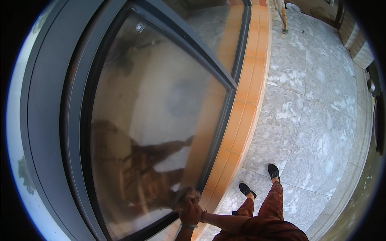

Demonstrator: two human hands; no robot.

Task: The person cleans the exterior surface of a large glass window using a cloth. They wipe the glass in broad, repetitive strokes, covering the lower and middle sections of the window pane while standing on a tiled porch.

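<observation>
My left hand [187,212], with a pale bangle at its wrist, is close against the lower corner of a window pane [169,105]. Beside it and partly overlapping is my right hand [198,211], a thin dark band around the wrist. A blurred brownish patch [192,195] shows at the fingertips; whether it is a held cloth or a reflection is unclear. The fingers are largely hidden. Dark grey framing [214,144] surrounds the glass, which mirrors a dark figure and bears a small round sticker [140,27] in its upper corner.
An orange-tiled ledge [241,120] runs along the window. Grey marble-patterned floor tiles [325,111] lie beside it, under my black shoes [248,190]. A pole [284,18] stands near the far wall, close to a pale round basin [293,7].
</observation>
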